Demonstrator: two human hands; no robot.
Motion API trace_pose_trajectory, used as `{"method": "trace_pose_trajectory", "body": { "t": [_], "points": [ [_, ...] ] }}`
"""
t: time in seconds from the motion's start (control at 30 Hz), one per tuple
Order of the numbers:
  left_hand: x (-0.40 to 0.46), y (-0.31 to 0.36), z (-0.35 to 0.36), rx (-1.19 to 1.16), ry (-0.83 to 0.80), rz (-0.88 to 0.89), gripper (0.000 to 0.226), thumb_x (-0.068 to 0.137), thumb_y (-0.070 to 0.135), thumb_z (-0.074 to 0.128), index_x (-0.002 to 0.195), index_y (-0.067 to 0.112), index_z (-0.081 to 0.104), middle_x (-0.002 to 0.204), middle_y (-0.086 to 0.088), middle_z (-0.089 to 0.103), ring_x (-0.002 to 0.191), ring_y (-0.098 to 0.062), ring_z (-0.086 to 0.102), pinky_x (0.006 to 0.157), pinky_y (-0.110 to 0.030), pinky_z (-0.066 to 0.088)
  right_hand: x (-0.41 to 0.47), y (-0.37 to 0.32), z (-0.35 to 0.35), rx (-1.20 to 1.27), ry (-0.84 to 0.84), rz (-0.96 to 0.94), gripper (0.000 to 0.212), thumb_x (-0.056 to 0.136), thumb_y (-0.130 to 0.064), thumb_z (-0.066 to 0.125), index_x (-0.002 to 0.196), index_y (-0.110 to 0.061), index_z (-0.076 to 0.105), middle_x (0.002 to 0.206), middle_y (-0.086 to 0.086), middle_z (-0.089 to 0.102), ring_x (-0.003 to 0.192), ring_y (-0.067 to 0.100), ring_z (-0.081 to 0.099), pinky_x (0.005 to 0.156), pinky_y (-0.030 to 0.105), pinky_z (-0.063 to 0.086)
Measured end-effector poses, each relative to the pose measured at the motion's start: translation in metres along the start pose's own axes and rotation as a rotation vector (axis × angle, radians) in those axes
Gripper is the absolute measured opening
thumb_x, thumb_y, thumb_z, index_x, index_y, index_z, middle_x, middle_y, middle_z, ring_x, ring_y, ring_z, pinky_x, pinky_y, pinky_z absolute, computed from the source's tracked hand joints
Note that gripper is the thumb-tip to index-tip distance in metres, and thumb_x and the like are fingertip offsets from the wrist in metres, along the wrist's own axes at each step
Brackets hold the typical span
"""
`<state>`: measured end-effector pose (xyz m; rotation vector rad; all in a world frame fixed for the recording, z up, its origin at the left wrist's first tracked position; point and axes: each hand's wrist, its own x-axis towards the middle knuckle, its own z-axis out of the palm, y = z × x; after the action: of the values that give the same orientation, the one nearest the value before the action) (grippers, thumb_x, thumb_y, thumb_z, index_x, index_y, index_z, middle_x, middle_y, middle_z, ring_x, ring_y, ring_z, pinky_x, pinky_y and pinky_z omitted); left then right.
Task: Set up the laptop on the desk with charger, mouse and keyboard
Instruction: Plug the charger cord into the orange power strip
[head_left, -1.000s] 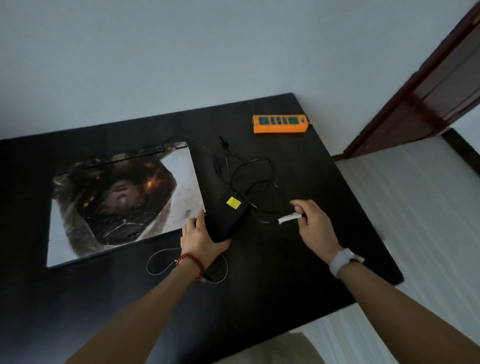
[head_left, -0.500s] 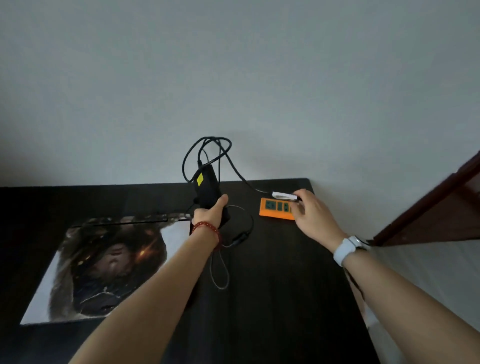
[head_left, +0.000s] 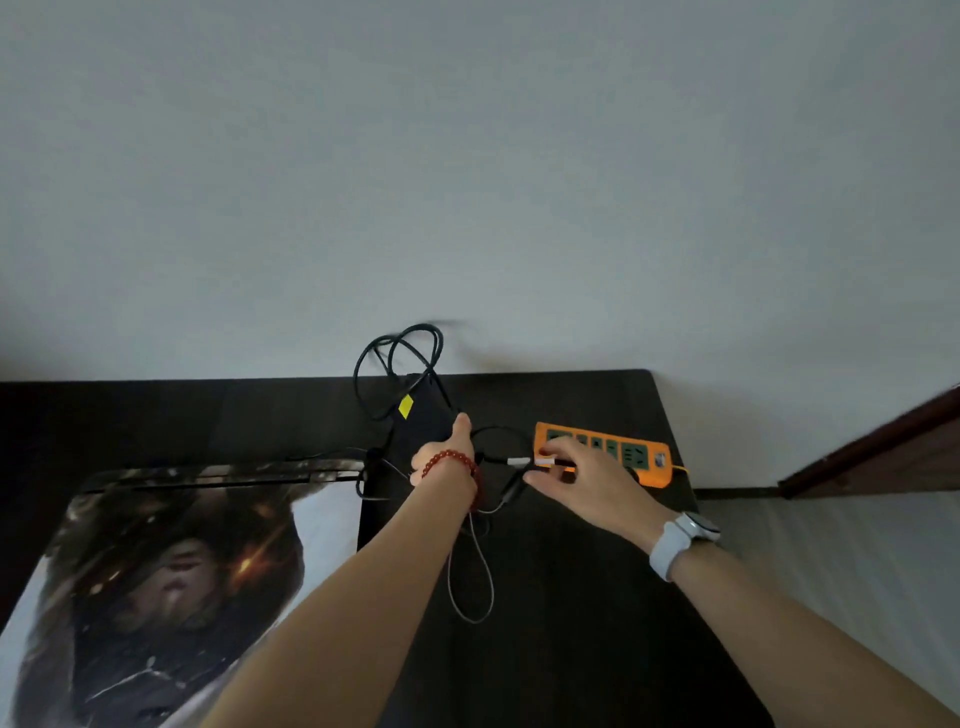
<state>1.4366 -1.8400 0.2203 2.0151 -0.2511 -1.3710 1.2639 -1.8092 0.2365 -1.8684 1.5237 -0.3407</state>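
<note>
Boxy black charger brick (head_left: 423, 418) (looped cord (head_left: 400, 358))

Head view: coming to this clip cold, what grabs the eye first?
The bright orange power strip at the far right of the black desk stands out most, with the right hand holding a white-tipped plug at its near end. Beside it, the left hand grips a black charger brick with a yellow sticker, lifted with its black cable looping above. A closed laptop with printed artwork lies at left.
</note>
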Motion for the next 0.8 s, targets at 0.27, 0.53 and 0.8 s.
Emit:
{"method": "trace_pose_trajectory", "body": {
  "t": [0.27, 0.53, 0.8],
  "points": [
    [0.02, -0.002, 0.035, 0.002, 0.001, -0.107, 0.08, 0.077, 0.052, 0.061, 0.131, 0.0, 0.035, 0.131, -0.019, 0.044, 0.115, -0.035, 0.048, 0.096, -0.046, 0.044, 0.041, 0.008, 0.017, -0.063, 0.026, 0.034, 0.027, 0.091, -0.031, 0.052, 0.114, -0.018, 0.06, 0.112, 0.001, 0.067, 0.106, 0.019, 0.06, 0.091, 0.04, 0.047],
    [0.036, 0.003, 0.033, 0.028, -0.134, -0.082, 0.074, 0.081, 0.04, 0.062, 0.135, 0.001, 0.032, 0.132, -0.017, 0.047, 0.115, -0.033, 0.05, 0.089, -0.036, 0.043, 0.064, 0.019, 0.021, -0.174, 0.056, 0.018, 0.017, 0.093, -0.026, 0.047, 0.108, -0.02, 0.055, 0.096, 0.005, 0.067, 0.091, 0.027, 0.062, 0.073, 0.037, 0.046],
    [0.035, 0.006, 0.008, -0.007, -0.351, -0.13, 0.05, 0.088, 0.028, 0.053, 0.131, 0.01, 0.04, 0.132, -0.017, 0.047, 0.119, -0.037, 0.047, 0.091, -0.053, 0.047, 0.082, 0.019, 0.021, -0.246, 0.043, -0.003, 0.021, 0.095, -0.027, 0.044, 0.113, -0.021, 0.053, 0.101, 0.005, 0.068, 0.099, 0.028, 0.06, 0.082, 0.04, 0.036]
  ]
}}
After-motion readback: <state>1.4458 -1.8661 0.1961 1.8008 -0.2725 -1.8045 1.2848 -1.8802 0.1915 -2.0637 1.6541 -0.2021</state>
